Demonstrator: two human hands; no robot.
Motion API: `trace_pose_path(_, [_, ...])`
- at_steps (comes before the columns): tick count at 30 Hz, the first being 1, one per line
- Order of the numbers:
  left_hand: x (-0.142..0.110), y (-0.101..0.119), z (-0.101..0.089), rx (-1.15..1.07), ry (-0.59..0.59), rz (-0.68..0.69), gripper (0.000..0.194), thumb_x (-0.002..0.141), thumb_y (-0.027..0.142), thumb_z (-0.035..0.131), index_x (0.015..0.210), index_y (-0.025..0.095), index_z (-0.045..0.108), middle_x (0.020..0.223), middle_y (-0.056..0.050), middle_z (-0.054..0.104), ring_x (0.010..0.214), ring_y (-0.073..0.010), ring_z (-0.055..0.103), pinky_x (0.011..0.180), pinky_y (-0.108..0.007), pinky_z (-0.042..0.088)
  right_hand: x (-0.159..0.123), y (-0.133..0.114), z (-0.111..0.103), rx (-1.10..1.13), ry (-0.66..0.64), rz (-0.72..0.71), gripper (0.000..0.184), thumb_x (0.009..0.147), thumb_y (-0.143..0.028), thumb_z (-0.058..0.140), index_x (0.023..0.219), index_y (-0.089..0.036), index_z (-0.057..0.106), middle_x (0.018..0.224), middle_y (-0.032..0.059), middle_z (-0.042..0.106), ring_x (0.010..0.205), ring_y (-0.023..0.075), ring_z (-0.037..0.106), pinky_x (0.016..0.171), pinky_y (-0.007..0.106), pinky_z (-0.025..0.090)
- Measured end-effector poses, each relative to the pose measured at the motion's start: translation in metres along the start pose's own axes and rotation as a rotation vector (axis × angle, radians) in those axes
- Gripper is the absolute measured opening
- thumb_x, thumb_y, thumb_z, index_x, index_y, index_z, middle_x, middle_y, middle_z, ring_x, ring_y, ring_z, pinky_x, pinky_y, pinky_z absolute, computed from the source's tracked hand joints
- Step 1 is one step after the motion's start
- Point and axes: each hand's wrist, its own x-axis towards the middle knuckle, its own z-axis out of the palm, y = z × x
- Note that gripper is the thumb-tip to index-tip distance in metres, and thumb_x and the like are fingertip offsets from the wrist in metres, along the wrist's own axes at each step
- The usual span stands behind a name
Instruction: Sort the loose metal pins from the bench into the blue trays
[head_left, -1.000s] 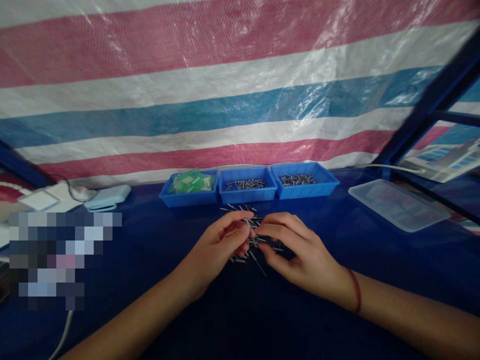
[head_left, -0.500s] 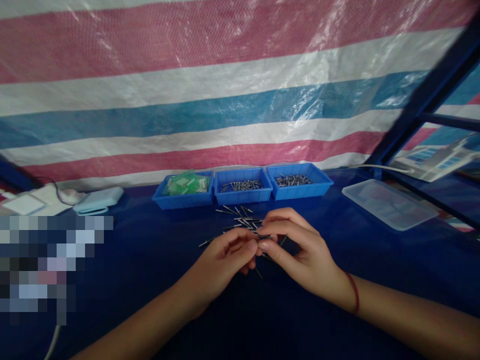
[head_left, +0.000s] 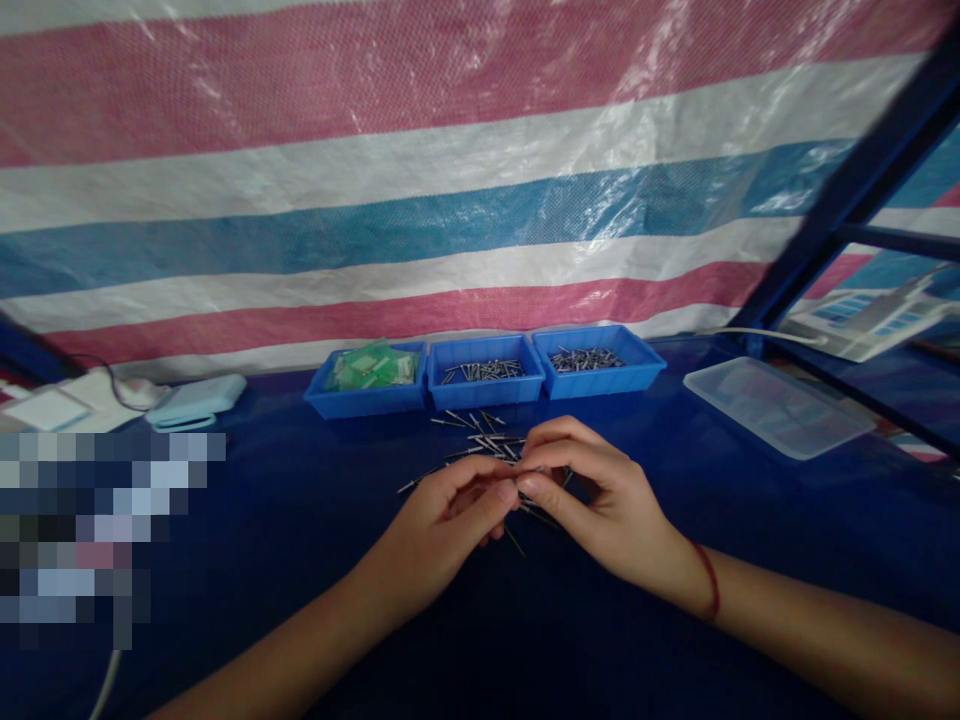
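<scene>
My left hand (head_left: 457,510) and my right hand (head_left: 596,490) meet fingertip to fingertip over the dark blue table. Each is closed in a pinch, thumb against fingers. A small metal piece, apparently a blind rivet, lies between the touching fingertips, mostly hidden by them. Just behind and beneath my hands is a loose pile of blind rivets (head_left: 487,442), thin pins with thicker silvery ends. A few more rivets (head_left: 540,515) stick out below the fingers.
Three blue bins stand in a row behind: a left bin (head_left: 367,402) with green-and-clear plastic packets, a middle bin (head_left: 487,393) and a right bin (head_left: 611,385) with rivets. A clear plastic lid (head_left: 780,408) lies right; a light-blue case (head_left: 199,400) lies left.
My right fingers have closed in slightly over the small piece, which shows less now. My left hand has barely moved; the bins and pile are unchanged.
</scene>
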Motion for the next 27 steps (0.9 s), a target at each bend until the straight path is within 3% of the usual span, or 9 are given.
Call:
trace_pose_path(11, [-0.004,-0.001,-0.002,0.113,0.255,0.11,0.013,0.078,0.028,0.06,0.088,0.019,0.059,0.074,0.003,0.059,0.065,-0.0109,0.054,0.06,-0.022,0.043,0.001,0.009,0.003,-0.042,-0.018,0.07,0.008,0.082,-0.018,0.058,0.088,-0.018,0.064,0.088,0.0042,0.057,0.07,0.0108,0.057,0.059,0.025,0.046])
trace_pose_path(18, [-0.007,-0.001,0.0,0.15,0.244,0.104,0.012,0.079,0.029,0.059,0.087,0.02,0.06,0.072,0.003,0.057,0.066,-0.0111,0.053,0.061,-0.022,0.043,0.0,0.007,0.005,-0.01,-0.118,0.059,0.005,0.082,-0.018,0.057,0.086,-0.019,0.061,0.09,0.0042,0.056,0.068,0.0105,0.055,0.058,0.025,0.046])
trace_pose_path(21, [-0.005,0.001,-0.001,0.134,0.193,0.08,0.018,0.08,0.031,0.058,0.095,0.021,0.059,0.079,0.002,0.058,0.067,-0.0109,0.054,0.061,-0.022,0.043,0.003,0.004,0.001,-0.035,-0.13,0.044,0.005,0.084,-0.017,0.054,0.084,-0.018,0.059,0.088,0.0039,0.056,0.072,0.0121,0.056,0.061,0.026,0.046])
trace_pose_path(23, [-0.005,0.005,-0.003,0.16,0.177,0.055,0.024,0.082,0.033,0.056,0.103,0.022,0.057,0.081,0.002,0.057,0.064,-0.01,0.052,0.057,-0.021,0.041,0.009,0.006,-0.005,-0.103,-0.043,0.026,0.007,0.085,-0.018,0.052,0.081,-0.018,0.057,0.087,0.0038,0.056,0.075,0.0134,0.056,0.063,0.027,0.046])
trace_pose_path(27, [-0.006,0.012,-0.006,0.229,0.197,0.034,0.028,0.085,0.036,0.051,0.108,0.022,0.057,0.079,0.002,0.055,0.062,-0.0098,0.05,0.055,-0.021,0.04,0.027,0.028,-0.033,-0.38,0.317,0.043,0.01,0.085,-0.022,0.051,0.077,-0.018,0.056,0.085,0.005,0.057,0.077,0.0162,0.054,0.064,0.029,0.045])
